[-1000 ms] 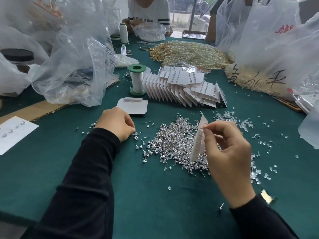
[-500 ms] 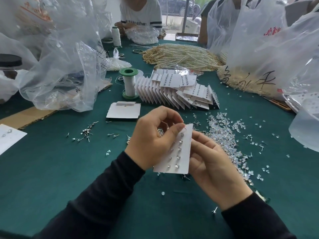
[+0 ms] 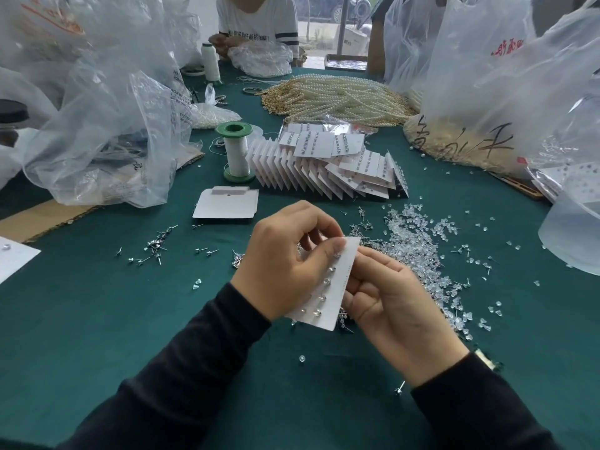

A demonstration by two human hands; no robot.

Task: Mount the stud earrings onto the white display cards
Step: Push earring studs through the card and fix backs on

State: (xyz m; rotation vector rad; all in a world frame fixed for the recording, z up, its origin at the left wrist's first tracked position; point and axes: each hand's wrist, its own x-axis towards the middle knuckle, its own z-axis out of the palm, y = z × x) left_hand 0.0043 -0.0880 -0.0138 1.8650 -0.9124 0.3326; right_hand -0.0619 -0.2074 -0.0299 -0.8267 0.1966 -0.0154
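Observation:
A white display card with several studs in it is held between both hands above the green table. My left hand lies over the card's left side, its thumb and forefinger pinched at the card's top edge. My right hand supports the card from behind and from the right. Beneath and behind the hands lies a heap of loose stud earrings, partly hidden. Clear earring backs are spread to the right. A few more studs lie scattered at the left.
Filled cards stand fanned behind the hands, next to a green thread spool. A stack of blank cards lies near it. Pearl strands and big plastic bags crowd the back and sides. Another person sits at the far end.
One second ago my left hand was at the loose studs while the right held the card edge-on. The left hand then came to the card, which now faces up between both hands.

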